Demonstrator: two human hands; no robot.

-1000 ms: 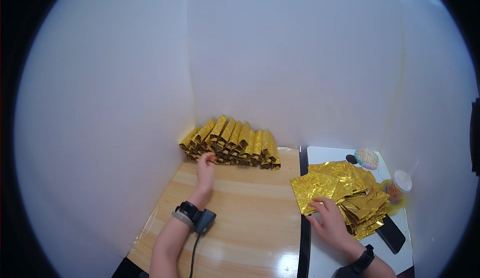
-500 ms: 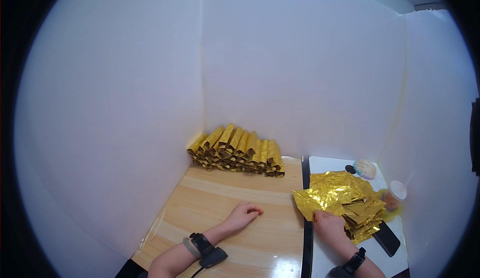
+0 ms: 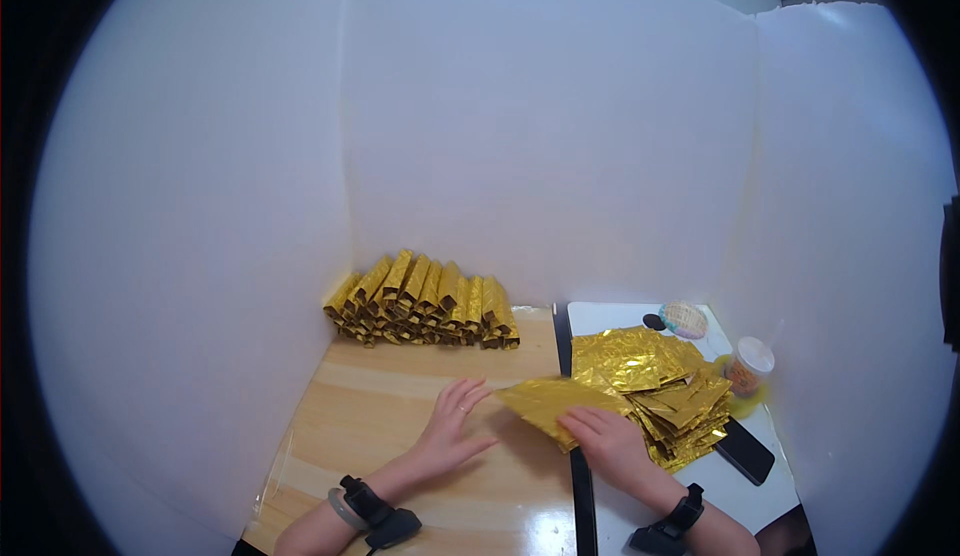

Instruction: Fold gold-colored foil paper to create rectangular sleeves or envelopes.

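Note:
My right hand [image 3: 608,444] grips a sheet of gold foil paper [image 3: 550,403] near its right end and holds it up over the seam between the wooden table and the white surface. My left hand [image 3: 447,434] is over the wooden table with fingers spread, holding nothing. Its fingertips come close to the sheet's left corner; whether they touch it I cannot tell. Beyond my right hand lies a loose pile of gold foil sheets [image 3: 640,356] on the white surface. At the back left, many folded gold paper tubes [image 3: 425,301] are stacked, several with open ends facing me.
The wooden tabletop [image 3: 390,386] meets a white surface [image 3: 620,526] along a black strip. On the right are a black phone [image 3: 745,453], a lidded clear cup [image 3: 750,364], a pale patterned rounded object [image 3: 685,319] and a small dark object [image 3: 653,322]. White panels [image 3: 540,136] enclose the sides and back.
My right hand has lifted a foil sheet off the pile and carried it left over the table. The left hand has opened its fingers. The whole view has shifted slightly.

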